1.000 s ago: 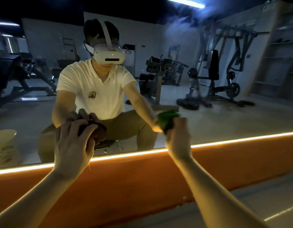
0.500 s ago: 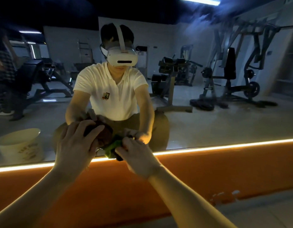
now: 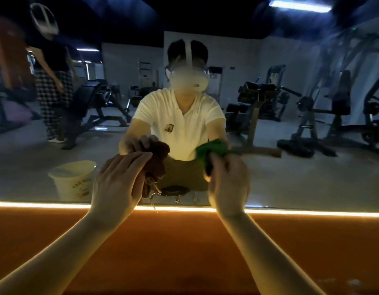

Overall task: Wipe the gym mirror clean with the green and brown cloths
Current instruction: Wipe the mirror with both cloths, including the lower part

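i see left hand (image 3: 118,182) flat, fingers straight, pressing brown cloth (image 3: 157,167) on mirror (image 3: 291,177), low centre | right hand (image 3: 229,184) blurred, fingers curled round green cloth (image 3: 205,154) against the glass, near the brown one

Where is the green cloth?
The green cloth sits right of centre in the head view, gripped by the right hand against the mirror, across from the brown cloth.
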